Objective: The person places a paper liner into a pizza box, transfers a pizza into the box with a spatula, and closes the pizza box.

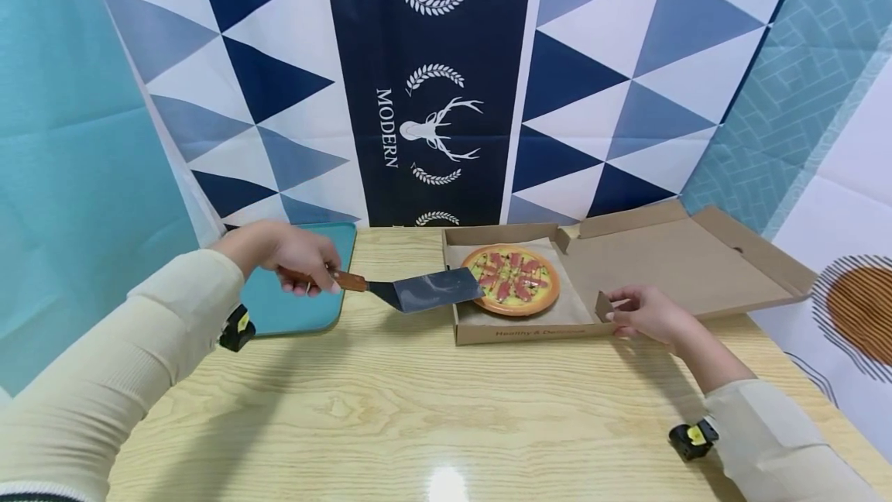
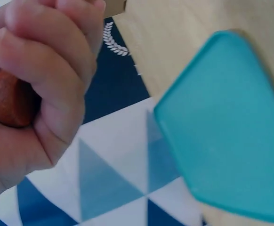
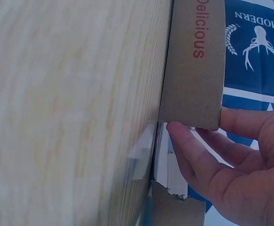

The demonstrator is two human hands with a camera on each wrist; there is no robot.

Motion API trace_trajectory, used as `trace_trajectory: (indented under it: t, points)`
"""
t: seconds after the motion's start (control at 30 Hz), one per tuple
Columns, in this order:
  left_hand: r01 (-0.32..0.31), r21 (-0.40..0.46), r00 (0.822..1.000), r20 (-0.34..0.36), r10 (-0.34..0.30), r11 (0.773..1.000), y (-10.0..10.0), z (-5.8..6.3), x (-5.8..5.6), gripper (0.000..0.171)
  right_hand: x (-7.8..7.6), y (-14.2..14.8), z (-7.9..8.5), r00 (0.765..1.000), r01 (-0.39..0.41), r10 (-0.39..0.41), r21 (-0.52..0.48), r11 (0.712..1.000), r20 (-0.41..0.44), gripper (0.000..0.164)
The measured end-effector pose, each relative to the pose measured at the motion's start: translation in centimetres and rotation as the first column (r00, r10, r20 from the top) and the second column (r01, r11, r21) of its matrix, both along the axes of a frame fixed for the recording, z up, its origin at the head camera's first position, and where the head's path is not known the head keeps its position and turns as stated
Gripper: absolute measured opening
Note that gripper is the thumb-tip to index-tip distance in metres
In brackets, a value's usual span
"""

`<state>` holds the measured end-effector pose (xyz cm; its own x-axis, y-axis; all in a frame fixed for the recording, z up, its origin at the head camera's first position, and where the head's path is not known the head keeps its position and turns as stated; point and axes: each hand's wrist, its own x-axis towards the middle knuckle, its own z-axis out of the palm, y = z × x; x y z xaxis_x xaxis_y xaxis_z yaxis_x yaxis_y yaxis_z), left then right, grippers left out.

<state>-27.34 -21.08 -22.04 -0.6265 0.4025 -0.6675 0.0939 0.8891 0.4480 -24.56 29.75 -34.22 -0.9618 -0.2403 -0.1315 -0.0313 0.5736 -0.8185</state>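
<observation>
My left hand (image 1: pixel 304 256) grips the wooden handle (image 1: pixel 348 280) of a spatula with a wide dark metal blade (image 1: pixel 435 290). In the left wrist view the fingers curl round the handle's reddish-brown end (image 2: pixel 13 101). The blade's tip overlaps the left edge of a pizza (image 1: pixel 514 280) in the head view; whether it touches cannot be told. That pizza lies on brown paper in an open cardboard pizza box (image 1: pixel 536 331). At the box's front right corner my right hand (image 1: pixel 648 314) pinches the cardboard between thumb and fingers, as the box wall (image 3: pixel 193 84) shows in the right wrist view.
A turquoise tray (image 1: pixel 296 304) lies at the left, under and behind the left hand. The box lid (image 1: pixel 669 262) is folded out flat to the right. Patterned cloth (image 1: pixel 432 84) hangs behind the wooden table (image 1: pixel 390 409).
</observation>
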Motion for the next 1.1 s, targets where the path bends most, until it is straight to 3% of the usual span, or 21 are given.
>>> trace_trajectory:
  t: [0.2, 0.43, 0.53, 0.7, 0.97, 1.1]
  points:
    - [-0.070, 0.130, 0.997, -0.014, 0.073, 0.989, -1.2, -2.0, 0.4, 0.016, 0.0, 0.0, 0.1, 1.000, -0.001, 0.002, -0.012, 1.000, 0.014, 0.045]
    - [-0.181, 0.235, 0.983, 0.006, 0.185, 0.955, -1.3, -3.6, 1.5, 0.016, -0.1, 0.0, 0.1, 1.000, 0.003, -0.003, -0.013, 1.000, 0.016, 0.045]
    - [-0.228, 0.310, 0.972, 0.022, 0.232, 0.923, -1.3, -4.4, 2.2, 0.016, -0.1, 0.0, 0.1, 1.000, 0.002, -0.002, -0.023, 1.000, 0.016, 0.045]
    - [-0.317, 0.422, 0.944, 0.052, 0.327, 0.849, -1.1, -5.9, 3.6, 0.022, -0.1, 0.2, 0.1, 1.000, 0.006, -0.005, -0.028, 1.000, 0.019, 0.046]
    - [-0.330, 0.521, 0.925, 0.012, 0.381, 0.787, -0.8, -6.9, 5.9, 0.024, -0.1, 0.1, -0.1, 1.000, 0.013, -0.012, -0.034, 0.999, 0.028, 0.046]
    - [-0.360, 0.569, 0.906, 0.026, 0.422, 0.739, -0.8, -7.1, 7.1, 0.024, 0.0, 0.0, -0.1, 1.000, 0.012, -0.011, -0.038, 0.999, 0.027, 0.046]
